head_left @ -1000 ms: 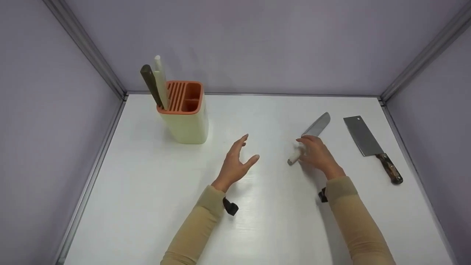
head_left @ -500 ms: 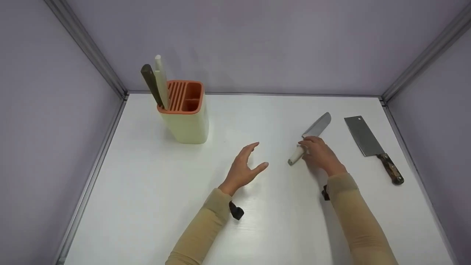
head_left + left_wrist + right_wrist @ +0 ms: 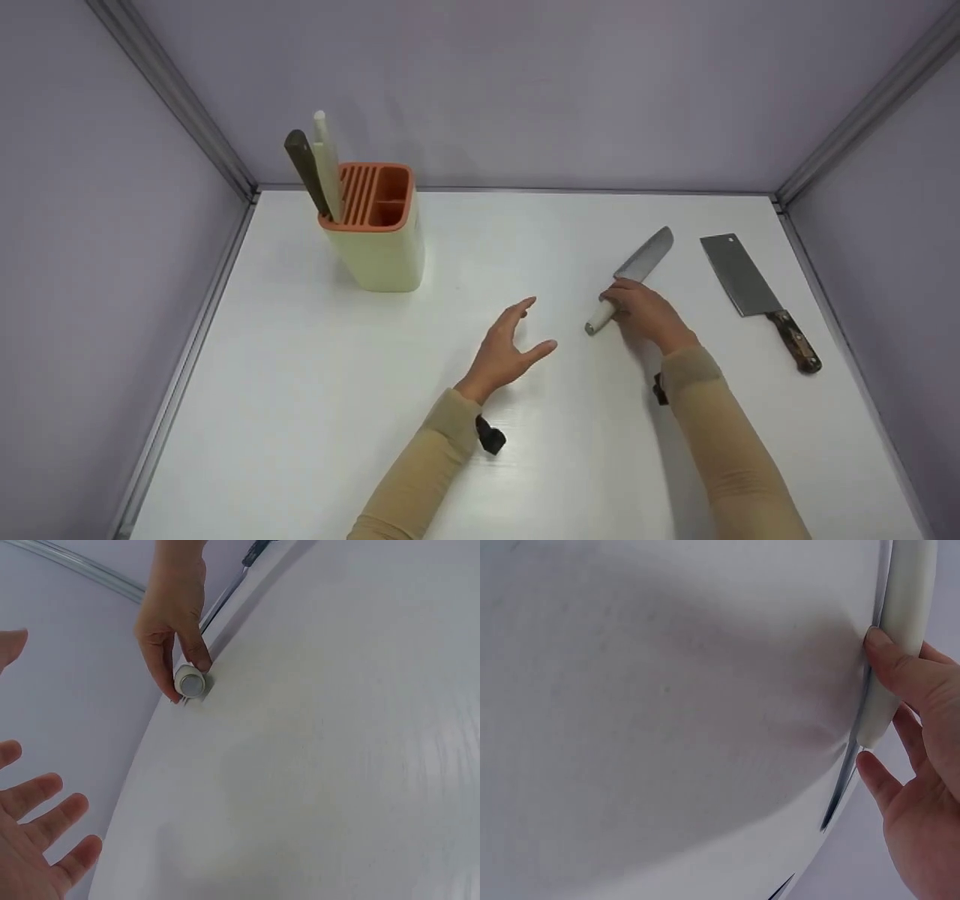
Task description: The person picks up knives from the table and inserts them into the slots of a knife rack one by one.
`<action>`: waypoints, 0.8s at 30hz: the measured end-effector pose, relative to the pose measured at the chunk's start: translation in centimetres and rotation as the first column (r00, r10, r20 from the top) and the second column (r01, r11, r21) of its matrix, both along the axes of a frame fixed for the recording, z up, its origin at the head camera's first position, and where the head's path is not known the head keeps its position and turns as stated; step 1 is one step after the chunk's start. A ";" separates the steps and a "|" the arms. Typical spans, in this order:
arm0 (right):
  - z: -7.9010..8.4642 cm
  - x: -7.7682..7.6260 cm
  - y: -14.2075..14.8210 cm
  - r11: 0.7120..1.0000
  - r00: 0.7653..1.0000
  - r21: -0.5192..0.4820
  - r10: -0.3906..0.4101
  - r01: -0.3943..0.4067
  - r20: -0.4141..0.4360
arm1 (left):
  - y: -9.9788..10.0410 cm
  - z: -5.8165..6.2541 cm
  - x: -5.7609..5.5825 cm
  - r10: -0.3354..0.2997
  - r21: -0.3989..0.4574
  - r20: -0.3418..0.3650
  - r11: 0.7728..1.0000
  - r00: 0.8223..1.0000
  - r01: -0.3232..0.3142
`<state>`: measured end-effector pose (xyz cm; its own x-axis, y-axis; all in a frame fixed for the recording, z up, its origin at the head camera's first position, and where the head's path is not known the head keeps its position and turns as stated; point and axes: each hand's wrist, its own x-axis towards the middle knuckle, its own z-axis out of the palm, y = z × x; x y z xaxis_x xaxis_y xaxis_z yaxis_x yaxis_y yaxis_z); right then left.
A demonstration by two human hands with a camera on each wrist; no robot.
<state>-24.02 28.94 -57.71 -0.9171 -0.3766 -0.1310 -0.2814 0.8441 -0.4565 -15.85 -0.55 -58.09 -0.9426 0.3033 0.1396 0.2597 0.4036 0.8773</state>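
Knife (image 3: 645, 254) in right hand (image 3: 648, 312)

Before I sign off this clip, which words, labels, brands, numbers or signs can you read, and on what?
None can be read in any view.
Knife in the right hand: nothing legible; any fine blade marking would be too small to tell.
Cleaver: nothing legible on blade or handle.
Knife block: nothing legible on the sides shown.
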 end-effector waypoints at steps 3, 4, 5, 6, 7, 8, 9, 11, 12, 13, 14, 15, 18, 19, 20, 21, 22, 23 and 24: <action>0.0 0.1 -0.2 1.000 1.000 0.002 0.025 -0.025 -0.019 | 0.1 -0.3 0.1 0.000 -0.002 0.011 1.000 1.000 0.000; 0.0 0.1 -0.3 1.000 0.999 0.004 0.031 -0.031 -0.023 | 0.2 -0.4 0.1 0.000 -0.007 0.012 1.000 1.000 0.000; 0.1 0.1 -0.4 0.999 0.999 0.007 0.039 -0.039 -0.030 | 0.2 -0.5 0.2 0.000 -0.010 0.013 1.000 1.000 0.000; 0.1 0.1 -0.4 0.999 0.998 0.008 0.043 -0.042 -0.035 | 0.2 -0.5 0.2 0.000 -0.013 0.014 1.000 1.000 0.000; 0.1 0.0 -0.5 0.999 0.998 0.011 0.045 -0.045 -0.041 | 0.2 -0.5 0.2 0.000 -0.014 0.015 1.000 1.000 0.000; 0.1 0.0 -0.6 0.999 0.998 0.016 0.050 -0.049 -0.049 | 0.2 -0.6 0.2 -0.001 -0.014 0.016 1.000 1.000 0.001; 0.2 0.0 -0.7 0.998 0.997 0.021 0.058 -0.057 -0.058 | 0.2 -0.6 0.2 -0.003 -0.011 0.018 1.000 1.000 0.003; 0.1 -0.1 -0.8 0.997 0.994 0.025 0.074 -0.072 -0.074 | 0.2 -0.6 0.3 -0.005 0.000 0.025 1.000 1.000 0.005; 0.1 -0.2 -0.9 0.997 0.994 0.025 0.079 -0.078 -0.080 | 0.2 -0.6 0.3 -0.007 0.007 0.030 1.000 1.000 0.007; 0.1 -0.2 -1.1 0.996 0.993 0.027 0.084 -0.082 -0.084 | 0.2 -0.6 0.3 -0.009 0.015 0.034 1.000 0.999 0.009; 0.0 -0.2 -1.2 0.996 0.992 0.028 0.091 -0.088 -0.088 | 0.3 -0.6 0.3 -0.011 0.023 0.038 1.000 0.999 0.010; 0.0 -0.1 -1.3 0.995 0.992 0.028 0.095 -0.093 -0.088 | 0.3 -0.7 0.3 -0.013 0.032 0.042 0.999 0.999 0.012; 0.0 0.1 -2.0 0.994 0.990 0.028 0.107 -0.105 -0.091 | 0.4 -0.9 0.2 -0.023 0.066 0.044 0.998 0.999 0.020; -0.1 0.1 -2.2 0.993 0.988 0.029 0.117 -0.115 -0.098 | 0.5 -0.9 0.2 -0.026 0.079 0.042 0.997 0.999 0.023; 0.0 0.2 -2.4 0.991 0.985 0.029 0.131 -0.128 -0.110 | 0.5 -1.0 0.1 -0.030 0.094 0.040 0.995 0.999 0.026; 0.0 0.3 -2.7 0.990 0.982 0.024 0.140 -0.139 -0.123 | 0.5 -1.1 0.1 -0.033 0.109 0.037 0.994 0.999 0.029; 0.0 0.3 -2.9 0.988 0.978 0.017 0.152 -0.151 -0.140 | 0.6 -1.1 0.1 -0.036 0.124 0.033 0.992 0.999 0.032; 0.1 0.4 -3.1 0.987 0.975 0.002 0.158 -0.160 -0.154 | 0.6 -1.1 0.0 -0.038 0.136 0.028 0.990 0.999 0.034; 0.3 0.5 -3.3 0.986 0.972 -0.014 0.164 -0.169 -0.167 | 0.6 -1.1 0.0 -0.039 0.146 0.025 0.989 0.999 0.035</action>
